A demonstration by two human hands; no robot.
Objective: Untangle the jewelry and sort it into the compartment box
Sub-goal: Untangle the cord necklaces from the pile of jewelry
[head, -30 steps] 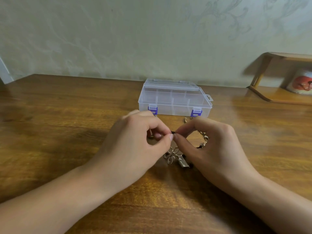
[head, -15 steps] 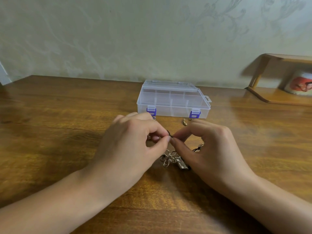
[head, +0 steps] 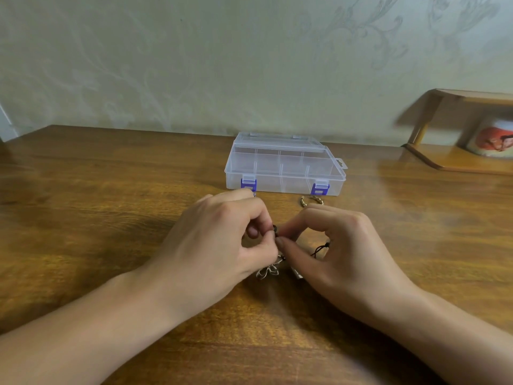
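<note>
A tangle of jewelry lies on the wooden table [head: 97,218] between my hands: a dark cord [head: 319,249], a silver flower-shaped pendant [head: 268,270] and a gold chain [head: 312,200] whose end shows near the box. My left hand [head: 222,243] and my right hand [head: 338,254] meet fingertip to fingertip and both pinch the dark cord at a small knot. Most of the tangle is hidden under my hands. The clear compartment box [head: 283,165] with blue latches sits closed just beyond my hands.
A small wooden shelf [head: 458,159] stands at the back right with a decorated white cup [head: 491,140] on it. A patterned wall runs along the table's far edge.
Both hands have stayed together on the cord's knot, shifting slightly. The pendant now lies more under my left hand, and less gold chain shows by my right hand.
</note>
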